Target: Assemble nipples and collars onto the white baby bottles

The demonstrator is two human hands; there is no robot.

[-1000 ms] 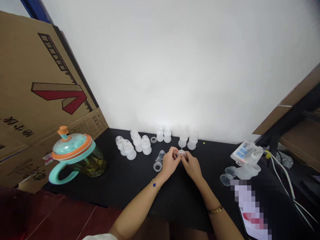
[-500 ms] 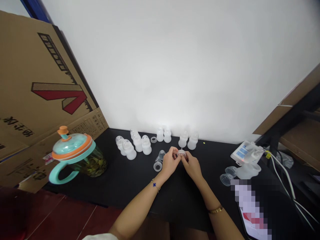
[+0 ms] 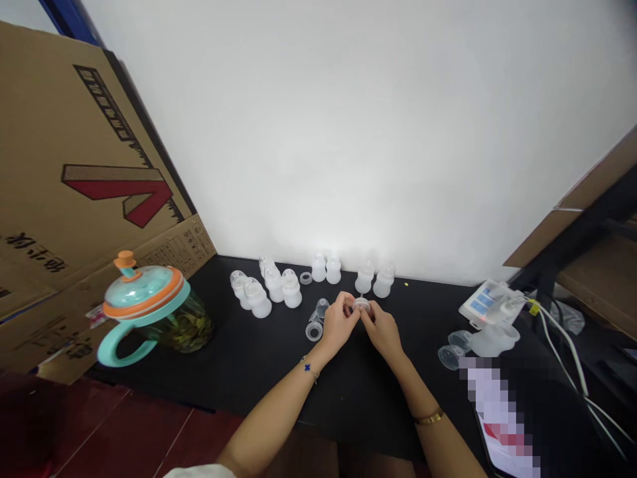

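Between the fingertips of my left hand (image 3: 341, 320) and my right hand (image 3: 381, 326) is a whitish baby bottle collar ring (image 3: 361, 303), with a small stem showing above it. Both hands are closed on its edges. Left of my left hand, a loose collar ring (image 3: 314, 331) lies on the table, and clear caps (image 3: 322, 307) are beside it. Two capped white baby bottles (image 3: 383, 281) stand just beyond my hands. Farther left are two white bottles without caps (image 3: 333, 270), another ring (image 3: 306, 278) and a cluster of several capped bottles (image 3: 291, 289).
On the black table (image 3: 279, 358), a teal and orange lidded jug (image 3: 149, 305) stands left before a cardboard box (image 3: 60, 146). At right are a white power strip (image 3: 490, 304) with cables, clear caps (image 3: 452, 357), a whitish bottle (image 3: 492, 340) and a phone (image 3: 502, 425). A white wall rises behind.
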